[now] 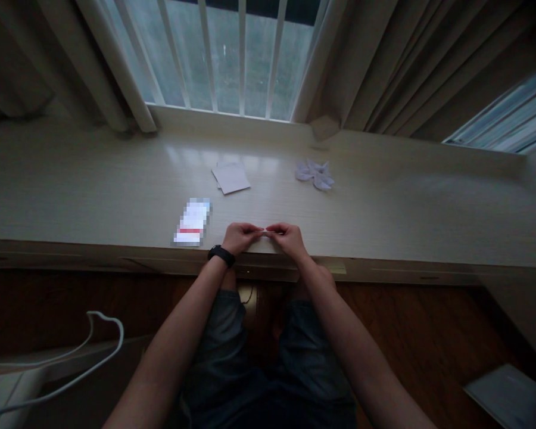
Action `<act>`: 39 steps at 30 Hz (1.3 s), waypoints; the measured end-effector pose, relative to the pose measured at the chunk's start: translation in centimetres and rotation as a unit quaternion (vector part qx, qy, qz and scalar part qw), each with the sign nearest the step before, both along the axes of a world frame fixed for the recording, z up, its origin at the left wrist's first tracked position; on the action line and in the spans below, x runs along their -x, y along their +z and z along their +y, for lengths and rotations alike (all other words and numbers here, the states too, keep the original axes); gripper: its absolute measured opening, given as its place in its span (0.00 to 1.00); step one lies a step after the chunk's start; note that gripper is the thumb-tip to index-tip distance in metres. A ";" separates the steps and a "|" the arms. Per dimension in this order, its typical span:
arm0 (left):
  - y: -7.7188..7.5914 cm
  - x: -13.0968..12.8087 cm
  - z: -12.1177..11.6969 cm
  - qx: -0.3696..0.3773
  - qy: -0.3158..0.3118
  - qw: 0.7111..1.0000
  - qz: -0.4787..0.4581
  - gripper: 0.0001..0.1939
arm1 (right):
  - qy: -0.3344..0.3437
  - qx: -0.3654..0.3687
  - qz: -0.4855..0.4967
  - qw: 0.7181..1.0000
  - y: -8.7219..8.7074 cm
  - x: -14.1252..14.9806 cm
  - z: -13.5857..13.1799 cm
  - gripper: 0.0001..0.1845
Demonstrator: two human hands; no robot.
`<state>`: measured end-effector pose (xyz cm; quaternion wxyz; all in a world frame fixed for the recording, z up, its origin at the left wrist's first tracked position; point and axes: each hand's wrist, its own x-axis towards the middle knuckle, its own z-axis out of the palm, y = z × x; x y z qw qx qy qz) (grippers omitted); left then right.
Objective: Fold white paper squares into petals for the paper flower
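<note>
My left hand (241, 236) and my right hand (287, 238) meet near the front edge of the desk, their fingertips almost touching. Both pinch a small white piece of paper (265, 233), mostly covered by the fingers; how it is folded does not show. Beyond my hands, slightly to the left, lie square white paper sheets (232, 178), stacked a little askew. Farther right sit folded white paper pieces (315, 174) in a petal-like cluster. Left of my left hand rests a phone (192, 222) with a lit, blurred-out screen.
The long pale desk (406, 214) runs across the view under a barred window (218, 65), with curtains (375, 65) on both sides. A white cable (111, 319) loops at lower left. A flat pale object (513, 396) lies at lower right above the wooden floor (411, 333).
</note>
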<state>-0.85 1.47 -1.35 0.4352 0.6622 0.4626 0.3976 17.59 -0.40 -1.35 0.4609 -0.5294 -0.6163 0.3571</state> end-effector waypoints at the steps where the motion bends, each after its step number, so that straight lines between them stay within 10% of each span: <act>1: 0.0 0.0 0.0 0.003 0.003 1.000 0.002 0.16 | -0.005 -0.003 -0.012 1.000 0.1 0.0 -0.2 0.13; 21: 0.8 -0.3 0.0 0.006 -0.037 0.999 -0.020 0.19 | -0.019 -0.109 -0.044 0.993 0.1 0.1 -1.6 0.05; 30: 1.7 -0.6 0.0 0.162 -0.020 0.980 -0.116 0.26 | -0.056 -0.247 -0.222 0.942 0.7 0.4 -2.3 0.13; 39: 1.3 -0.7 0.1 0.138 0.043 0.978 -0.149 0.24 | -0.063 0.009 0.082 0.995 -1.1 1.0 -0.8 0.44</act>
